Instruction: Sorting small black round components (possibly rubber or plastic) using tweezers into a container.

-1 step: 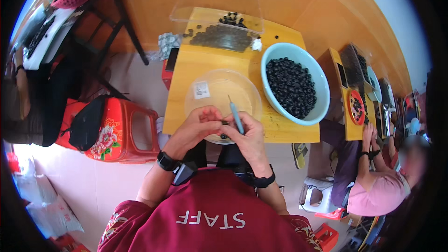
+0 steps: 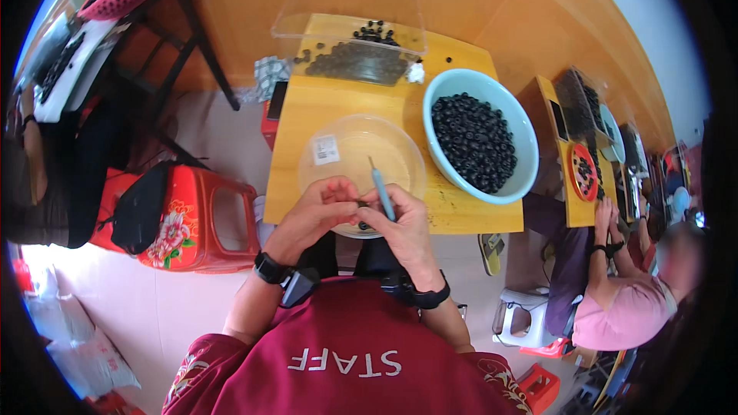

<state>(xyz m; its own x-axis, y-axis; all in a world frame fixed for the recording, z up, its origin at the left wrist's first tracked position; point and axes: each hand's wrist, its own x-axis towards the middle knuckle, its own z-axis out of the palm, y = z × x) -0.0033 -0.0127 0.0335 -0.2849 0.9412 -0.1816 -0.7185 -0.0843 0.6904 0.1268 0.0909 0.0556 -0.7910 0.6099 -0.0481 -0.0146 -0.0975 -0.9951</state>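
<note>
My left hand (image 2: pixel 317 209) is closed, its thumb and fingertips pinched round a small dark piece (image 2: pixel 363 204) that is mostly hidden. Close against it, my right hand (image 2: pixel 409 232) grips a thin-tipped tool with a light blue handle (image 2: pixel 381 194), its point slanting up and away. Both hands are over the near edge of a clear round plastic tub (image 2: pixel 420 160) with a white label on its wall. Another dark round piece (image 2: pixel 364 225) shows just below my fingers. To the right stands a light blue basin (image 2: pixel 532 155) heaped with black round pieces (image 2: pixel 475 142).
On the yellow table (image 2: pixel 288 184), a clear rectangular bin (image 2: pixel 350 31) at the back holds more black pieces. A red stool (image 2: pixel 196 223) with a dark bag stands left. At right, a person in pink (image 2: pixel 623 311) works at another table beside a red basket (image 2: pixel 583 173).
The whole view has shifted slightly. My hands keep the same hold on the tool and the small piece.
</note>
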